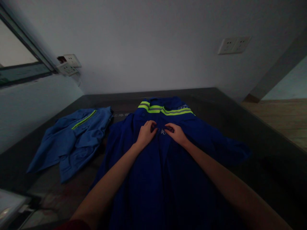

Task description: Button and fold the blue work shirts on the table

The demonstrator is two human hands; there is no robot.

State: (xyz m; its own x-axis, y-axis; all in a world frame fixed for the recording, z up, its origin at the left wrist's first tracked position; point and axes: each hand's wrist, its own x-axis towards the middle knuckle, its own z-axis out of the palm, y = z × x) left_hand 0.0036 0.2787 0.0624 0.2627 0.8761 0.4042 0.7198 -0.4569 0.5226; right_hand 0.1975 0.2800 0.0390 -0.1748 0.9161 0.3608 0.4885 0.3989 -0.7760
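A dark blue work jacket (146,179) lies spread front up, with yellow-green and grey reflective bands (176,111) across its chest. My left hand (146,131) pinches the cloth at the jacket's front opening, thumb against fingers. Just to the right, my right hand (177,132) has its thumb and forefinger closed on the other edge of that opening. Between the fingertips shows a small whitish mark on the fabric. The dim light hides whether a button is held there.
On the left lies a lighter blue garment (83,140) with one yellow-green stripe. Both garments rest on a dark table (203,94) against a pale wall. Wall sockets (234,45) are at right, and more sockets (68,65) at left. A whitish object (11,204) sits at lower left.
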